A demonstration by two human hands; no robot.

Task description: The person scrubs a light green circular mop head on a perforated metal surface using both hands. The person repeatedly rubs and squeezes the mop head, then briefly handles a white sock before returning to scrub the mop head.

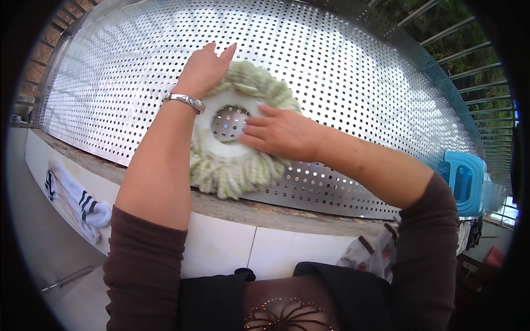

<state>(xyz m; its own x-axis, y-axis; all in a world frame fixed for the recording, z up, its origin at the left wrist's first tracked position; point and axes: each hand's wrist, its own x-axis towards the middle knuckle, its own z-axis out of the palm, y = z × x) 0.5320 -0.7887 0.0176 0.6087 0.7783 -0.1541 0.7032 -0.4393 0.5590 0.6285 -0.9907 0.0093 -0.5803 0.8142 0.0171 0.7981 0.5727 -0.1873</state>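
A round mop head [223, 173] with pale green and white strands lies ring side up on a perforated metal sheet [331, 82]. Its white plastic ring surrounds a central hole through which the sheet shows. My left hand [205, 68], with a silver bangle at the wrist, is at the upper left edge of the strands, thumb and finger apart; its palm side is hidden. Flat over the right side of the ring rests my right hand [281, 132], its fingertips reaching the hole's edge and its fingers slightly spread. Neither hand visibly grips anything.
A ledge with white tiles [219, 240] runs along the near edge of the sheet. White socks with dark stripes [89, 209] hang at the left, and grey socks [364, 252] at the lower right. A blue plastic stool [466, 182] stands at the right, near metal bars [468, 58].
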